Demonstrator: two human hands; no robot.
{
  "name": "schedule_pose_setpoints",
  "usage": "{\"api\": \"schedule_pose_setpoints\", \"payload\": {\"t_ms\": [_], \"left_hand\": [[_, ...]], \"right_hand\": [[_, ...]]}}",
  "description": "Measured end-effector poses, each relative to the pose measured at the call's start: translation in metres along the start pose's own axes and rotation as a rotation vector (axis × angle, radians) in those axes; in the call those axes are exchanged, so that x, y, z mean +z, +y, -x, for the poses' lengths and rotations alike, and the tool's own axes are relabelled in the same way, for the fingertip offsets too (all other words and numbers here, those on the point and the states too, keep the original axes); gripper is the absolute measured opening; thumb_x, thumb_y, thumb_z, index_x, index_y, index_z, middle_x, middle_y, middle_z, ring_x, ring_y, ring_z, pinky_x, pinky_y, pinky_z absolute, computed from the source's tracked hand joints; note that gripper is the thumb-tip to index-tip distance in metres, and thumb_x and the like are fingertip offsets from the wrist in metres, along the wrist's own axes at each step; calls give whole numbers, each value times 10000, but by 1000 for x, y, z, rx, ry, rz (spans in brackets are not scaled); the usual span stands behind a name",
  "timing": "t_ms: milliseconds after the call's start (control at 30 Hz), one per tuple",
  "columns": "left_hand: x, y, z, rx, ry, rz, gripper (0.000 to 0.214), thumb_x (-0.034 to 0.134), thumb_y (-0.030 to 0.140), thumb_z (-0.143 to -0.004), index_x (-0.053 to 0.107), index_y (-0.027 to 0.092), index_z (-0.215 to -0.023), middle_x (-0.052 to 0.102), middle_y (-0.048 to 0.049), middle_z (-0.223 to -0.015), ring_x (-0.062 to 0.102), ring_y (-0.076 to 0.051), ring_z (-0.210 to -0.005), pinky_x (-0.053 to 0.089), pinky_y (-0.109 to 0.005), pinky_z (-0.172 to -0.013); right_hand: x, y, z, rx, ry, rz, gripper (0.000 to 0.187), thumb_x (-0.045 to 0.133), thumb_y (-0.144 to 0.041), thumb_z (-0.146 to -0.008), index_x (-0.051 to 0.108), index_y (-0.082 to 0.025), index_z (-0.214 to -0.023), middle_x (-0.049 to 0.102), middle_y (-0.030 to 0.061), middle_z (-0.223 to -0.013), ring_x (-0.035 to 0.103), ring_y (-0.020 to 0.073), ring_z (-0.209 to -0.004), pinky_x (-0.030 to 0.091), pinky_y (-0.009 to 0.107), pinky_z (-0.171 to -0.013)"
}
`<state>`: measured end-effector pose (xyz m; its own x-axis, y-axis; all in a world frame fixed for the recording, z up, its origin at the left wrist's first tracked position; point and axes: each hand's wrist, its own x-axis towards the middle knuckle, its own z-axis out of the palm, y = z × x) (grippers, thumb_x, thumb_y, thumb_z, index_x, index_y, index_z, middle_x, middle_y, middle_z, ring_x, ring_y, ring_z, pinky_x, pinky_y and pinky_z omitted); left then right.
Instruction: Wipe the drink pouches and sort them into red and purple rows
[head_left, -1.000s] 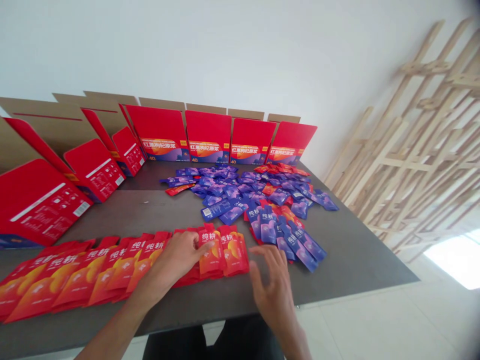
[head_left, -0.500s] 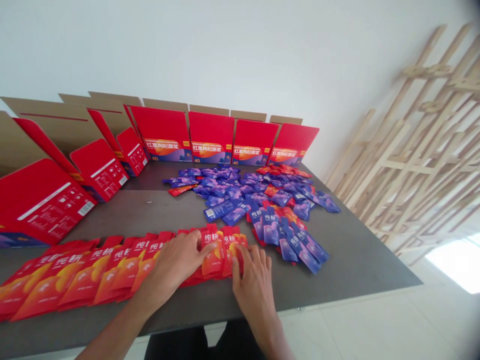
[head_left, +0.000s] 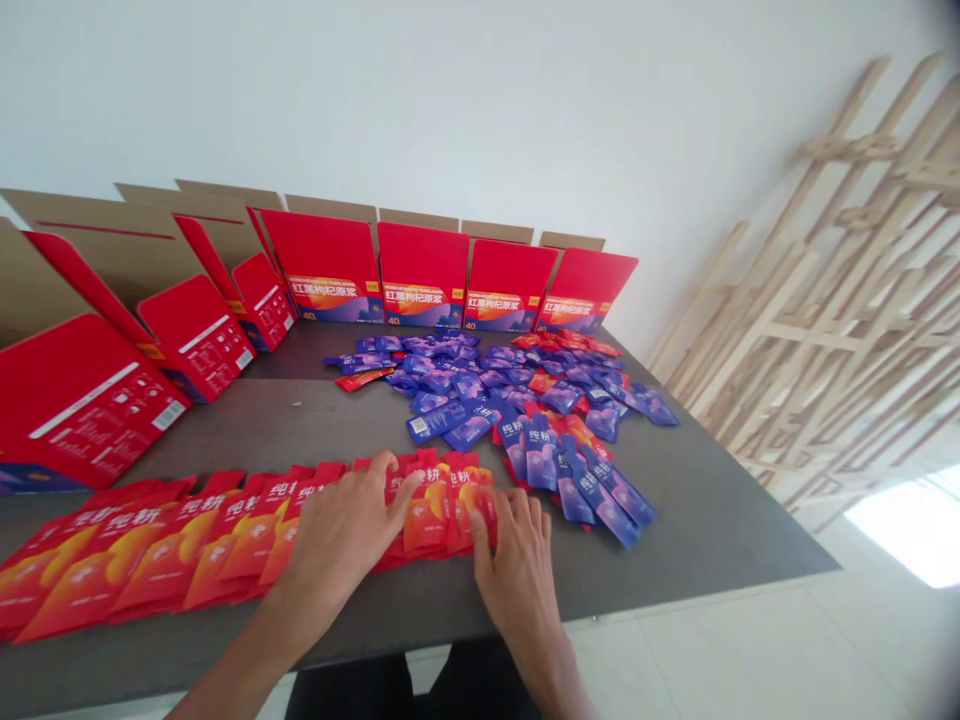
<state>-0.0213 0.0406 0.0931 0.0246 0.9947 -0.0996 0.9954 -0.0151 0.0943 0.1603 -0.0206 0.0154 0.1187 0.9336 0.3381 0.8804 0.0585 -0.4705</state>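
Observation:
Red and orange pouches [head_left: 169, 545] lie overlapping in a long row along the near side of the table. My left hand [head_left: 356, 525] is over the middle of the row, thumb stretched away from the fingers; it covers part of the pouches beneath it. At the row's right end, my right hand [head_left: 517, 545] has its thumb apart and its fingertips against or just beside the last red pouches [head_left: 465, 505]. I see nothing gripped in either hand. Purple pouches [head_left: 577, 475] lie fanned over red ones just beyond my right hand.
A loose heap of purple pouches [head_left: 465, 385] with some red ones spreads over the table [head_left: 720, 540]. Open red cartons [head_left: 424, 275] line the back, and more cartons [head_left: 90, 400] stand at the left. Wooden easels [head_left: 817, 300] lean against the wall at the right.
My left hand has shifted slightly left, uncovering more of the pouches by its thumb. My right hand has drawn a little to the right, away from the row's end.

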Motion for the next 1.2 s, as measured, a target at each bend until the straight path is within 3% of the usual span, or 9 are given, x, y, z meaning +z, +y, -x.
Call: {"api": "schedule_pose_setpoints", "payload": {"t_ms": [133,233,333,467,600,733,933,1100,1200], "left_hand": [[15,-2,21,128,145,149,407,360,466,-1089,622,217,-1275,802,-76,-959,780,-318,-888,545,-398,-703],[41,3,46,521,312,349,271,406,353,-1092,642,240,-1164,791,-35,-1017,761,-216,-892,545,-328,-762],[67,14,70,856,402,432,207,436,198,-1060,629,236,-1123,753,-8,-955,710,-184,-872,530,-313,-813],[88,28,82,1046,394,368,126,565,146,-982,628,224,-1057,682,-2,-887,624,-188,-839,501,-337,-876],[101,35,82,1173,432,356,70,666,180,-960,623,213,-1005,663,12,-887,575,-163,-808,471,-322,-850],[109,37,86,1235,411,348,59,667,213,-997,623,208,-959,635,26,-837,546,-150,-769,445,-317,-792],[109,34,87,1245,377,390,39,641,232,-1026,644,206,-996,637,28,-851,547,-139,-773,436,-305,-809],[101,31,87,1251,397,420,73,604,212,-1042,649,197,-987,635,27,-832,546,-136,-765,455,-302,-827],[88,28,90,1213,449,475,200,492,213,-1086,654,192,-971,652,14,-807,558,-139,-747,486,-308,-822]], "right_hand": [[-13,20,-16,-52,23,-17,341,436,-377,-1091,656,-246,-1317,691,120,-1196,640,310,-1079,489,496,-958],[-35,60,-46,-60,67,22,360,457,-440,-1075,693,-253,-1273,720,126,-1191,654,316,-1118,480,485,-1012],[-61,113,-88,65,99,129,386,428,-385,-1065,726,-192,-1218,725,158,-1202,647,330,-1170,458,482,-1046],[-78,167,-130,350,-206,381,412,446,-407,-1059,711,-217,-1312,718,143,-1276,637,317,-1244,470,416,-1028],[-70,186,-141,406,-317,437,401,551,-461,-1016,768,-189,-1217,722,197,-1264,656,372,-1229,491,465,-1003],[-60,193,-144,439,-339,450,417,570,-466,-1007,760,-150,-1203,706,237,-1294,623,406,-1284,472,516,-1036],[-65,205,-153,488,-312,373,300,540,-382,-1009,784,-219,-1074,784,134,-1094,708,318,-1131,500,424,-952],[-85,204,-153,503,-121,370,342,453,-336,-1020,745,-181,-1104,761,164,-1083,708,318,-1051,489,424,-893],[-104,193,-150,405,192,336,347,404,-330,-1034,690,-168,-1145,746,156,-1035,685,319,-1003,463,467,-935]]}}
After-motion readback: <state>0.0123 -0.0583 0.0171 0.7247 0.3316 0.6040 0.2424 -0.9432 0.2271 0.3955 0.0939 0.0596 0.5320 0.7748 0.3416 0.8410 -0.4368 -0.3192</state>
